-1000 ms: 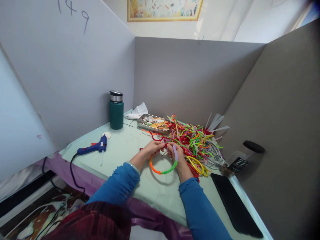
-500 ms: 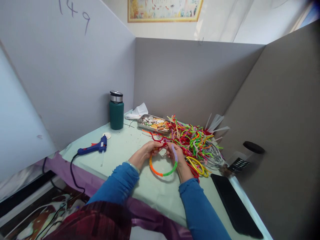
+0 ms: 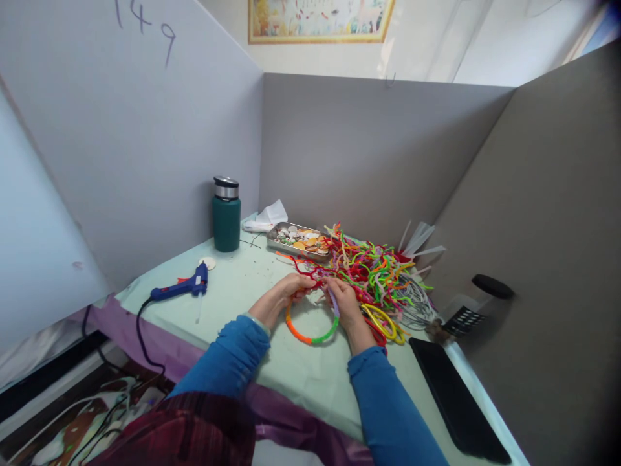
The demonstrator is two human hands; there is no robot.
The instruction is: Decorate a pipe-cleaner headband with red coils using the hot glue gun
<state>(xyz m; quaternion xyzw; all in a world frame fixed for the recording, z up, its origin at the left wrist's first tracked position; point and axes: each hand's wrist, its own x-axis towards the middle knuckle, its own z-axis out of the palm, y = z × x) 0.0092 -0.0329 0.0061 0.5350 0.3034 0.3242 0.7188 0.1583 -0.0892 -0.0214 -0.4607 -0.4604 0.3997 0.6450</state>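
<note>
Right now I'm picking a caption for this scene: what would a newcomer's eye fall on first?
Probably the bright, tangled pile of pipe cleaners on the table, just beyond the right hand. Next, the ring held between that hand and the left hand, with orange, green and lilac showing. On the left, the dark green bottle and blue glue gun stand out against the pale cloth.

Handwritten number noted.
Dark digits "1 4 9" stand high on the left-side grey panel.
</note>
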